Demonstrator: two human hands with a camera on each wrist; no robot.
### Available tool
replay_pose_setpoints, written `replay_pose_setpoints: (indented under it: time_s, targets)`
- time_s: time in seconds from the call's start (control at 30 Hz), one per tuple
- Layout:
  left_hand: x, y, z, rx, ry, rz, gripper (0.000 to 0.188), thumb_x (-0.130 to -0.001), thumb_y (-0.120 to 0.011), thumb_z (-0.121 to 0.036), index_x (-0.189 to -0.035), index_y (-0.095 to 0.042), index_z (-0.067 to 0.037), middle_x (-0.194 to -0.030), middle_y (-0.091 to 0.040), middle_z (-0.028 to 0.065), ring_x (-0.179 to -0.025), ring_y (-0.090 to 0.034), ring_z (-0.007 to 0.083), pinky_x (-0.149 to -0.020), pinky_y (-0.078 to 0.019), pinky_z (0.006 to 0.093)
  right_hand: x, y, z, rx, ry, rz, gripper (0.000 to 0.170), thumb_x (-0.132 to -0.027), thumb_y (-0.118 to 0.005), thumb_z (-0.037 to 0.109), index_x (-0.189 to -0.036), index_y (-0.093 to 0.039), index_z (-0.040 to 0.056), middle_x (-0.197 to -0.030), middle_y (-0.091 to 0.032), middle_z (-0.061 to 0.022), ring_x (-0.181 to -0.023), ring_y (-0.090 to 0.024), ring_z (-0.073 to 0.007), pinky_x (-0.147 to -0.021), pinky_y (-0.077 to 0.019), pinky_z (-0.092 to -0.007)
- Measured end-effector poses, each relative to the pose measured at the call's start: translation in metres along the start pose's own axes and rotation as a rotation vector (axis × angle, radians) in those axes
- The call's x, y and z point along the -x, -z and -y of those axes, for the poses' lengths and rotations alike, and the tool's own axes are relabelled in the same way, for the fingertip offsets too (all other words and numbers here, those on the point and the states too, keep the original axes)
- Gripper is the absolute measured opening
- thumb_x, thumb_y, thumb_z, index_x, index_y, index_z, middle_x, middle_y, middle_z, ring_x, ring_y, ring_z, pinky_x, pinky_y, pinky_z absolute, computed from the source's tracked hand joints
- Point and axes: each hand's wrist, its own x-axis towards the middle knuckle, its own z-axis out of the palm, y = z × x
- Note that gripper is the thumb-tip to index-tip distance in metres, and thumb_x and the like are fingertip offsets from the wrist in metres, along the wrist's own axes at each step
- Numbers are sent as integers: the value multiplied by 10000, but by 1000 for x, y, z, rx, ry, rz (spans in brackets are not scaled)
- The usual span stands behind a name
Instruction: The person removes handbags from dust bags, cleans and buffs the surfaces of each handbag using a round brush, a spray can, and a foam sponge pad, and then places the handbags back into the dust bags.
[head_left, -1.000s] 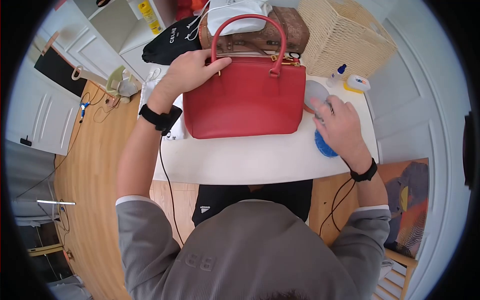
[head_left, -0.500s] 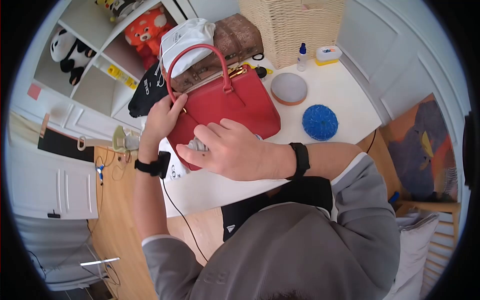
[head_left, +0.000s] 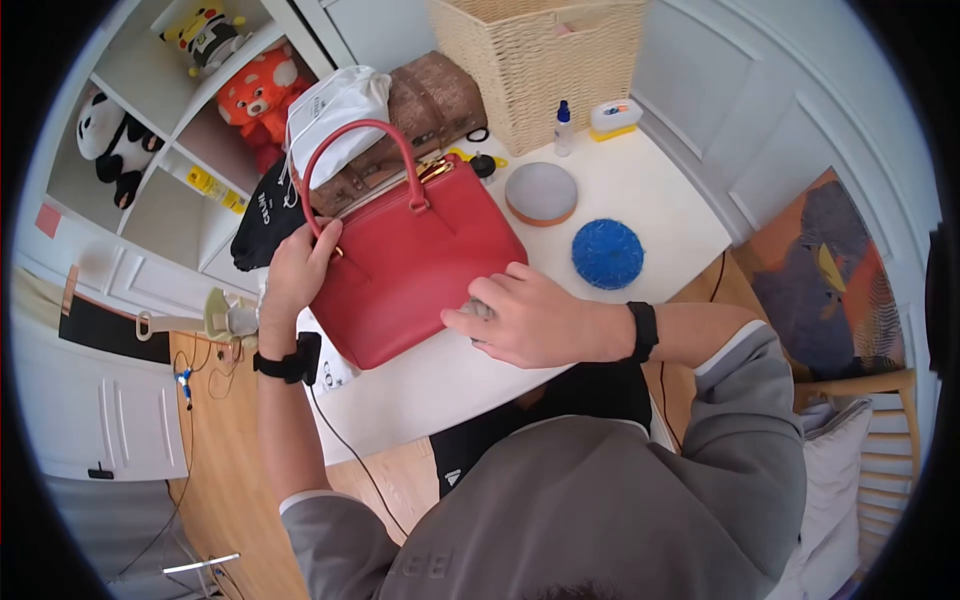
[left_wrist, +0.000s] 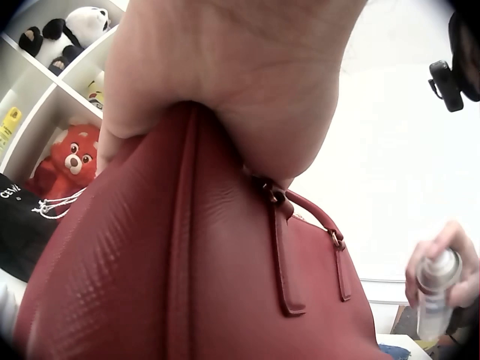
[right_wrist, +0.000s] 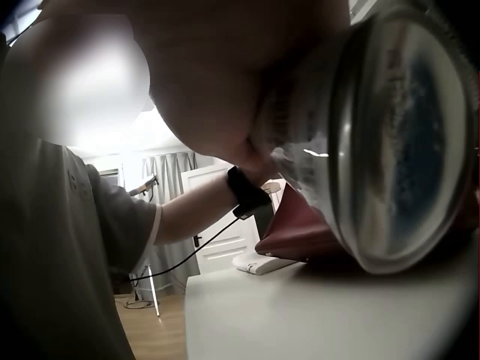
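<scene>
A red leather handbag (head_left: 425, 265) stands tilted on the white table (head_left: 685, 200), its handle upright. My left hand (head_left: 297, 268) grips the bag's upper left corner beside the handle, thumb on the front side; the left wrist view shows the palm around that corner (left_wrist: 193, 120). Before the bag's lower right front is my right hand (head_left: 545, 320), with fingers curled round a clear bottle (left_wrist: 433, 315). The bottle's silver and white top (left_wrist: 439, 270) faces the bag in the left wrist view. Its broad round base (right_wrist: 409, 150) fills the right side of the right wrist view.
Right of the bag are a grey-topped round dish (head_left: 541, 193) and a blue round pad (head_left: 608, 254). Behind stand a woven basket (head_left: 540, 80), a small blue-capped bottle (head_left: 563, 130), a brown patterned case (head_left: 430, 100) and a white drawstring bag (head_left: 340, 120).
My right hand has swung left from beside the blue pad to the bag's front, then drawn back slightly, still holding the bottle. My left hand keeps its grip. The head view has turned.
</scene>
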Motion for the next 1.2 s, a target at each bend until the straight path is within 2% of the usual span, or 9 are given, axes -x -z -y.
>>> replay_pose_setpoints:
  time_s: [0.03,0.1,0.2,0.27,0.5,0.87,1.0,1.07,1.2]
  targets:
    - [1,0,-1,4,-9,-1,491,-1061,-554,-451,-1197,-742,-18,-883,-770,173,-901,-762,346,-848,-558,416,2,8,-5,9,-4,1,522,-861,-757,207,-1353,-631,87,-1010,-600,-96,-877,-625,-246,-709,-477,-389]
    - [3,0,-4,8,7,-11,492,-1061,-555,-446,-1198,-742,-12,-881,-769,175,-898,-763,345,-847,-558,414,4,28,-29,34,-142,-424,593,-855,-793,187,-1402,-597,73,-1088,-618,-137,-954,-643,-306,-794,-516,-436]
    - [5,-1,-2,28,13,-19,478,-1060,-566,-429,-1193,-743,-5,-866,-765,174,-886,-763,343,-832,-559,416,28,45,-104,298,-263,-691,634,-882,-764,132,-1459,-523,32,-1199,-614,-214,-1008,-637,-406,-884,-530,-481]
    - [7,-2,-4,35,10,-21,472,-1058,-572,-423,-1188,-744,-3,-861,-764,174,-879,-762,343,-825,-559,417,49,37,-153,168,-591,-780,595,-916,-732,90,-1457,-502,0,-1229,-606,-241,-1077,-635,-439,-935,-530,-471]
    - [9,-3,-3,15,-15,-53,453,-1057,-584,-413,-1155,-745,-1,-846,-757,177,-853,-755,346,-811,-560,420,111,24,-227,201,-787,-658,576,-975,-710,120,-1488,-472,7,-1327,-613,-253,-1239,-629,-413,-1046,-502,-445]
    - [9,-2,-5,36,-17,-32,422,-1067,-566,-380,-1160,-730,-2,-837,-751,176,-843,-755,341,-802,-558,416,116,4,-244,91,-950,-683,678,-916,-784,171,-1478,-449,-6,-1377,-575,-252,-1242,-614,-432,-1038,-505,-485]
    - [11,0,-7,30,-26,-43,415,-1064,-560,-368,-1151,-727,2,-843,-750,179,-837,-752,341,-796,-557,415,96,13,-220,397,-884,-713,751,-877,-815,171,-1499,-427,9,-1392,-574,-241,-1276,-589,-424,-1063,-473,-513]
    - [12,0,-7,24,-28,-37,414,-1062,-559,-366,-1149,-726,2,-847,-751,180,-838,-751,341,-796,-557,415,82,24,-202,558,-600,-807,697,-845,-836,159,-1444,-510,14,-1394,-572,-234,-1295,-556,-430,-1083,-444,-522]
    - [10,-2,-6,28,-11,-29,421,-1060,-557,-373,-1167,-731,-5,-856,-754,180,-860,-752,338,-818,-554,414,64,12,-183,340,-403,-588,554,-836,-842,199,-1316,-629,22,-1415,-550,-243,-1277,-555,-444,-1089,-439,-515]
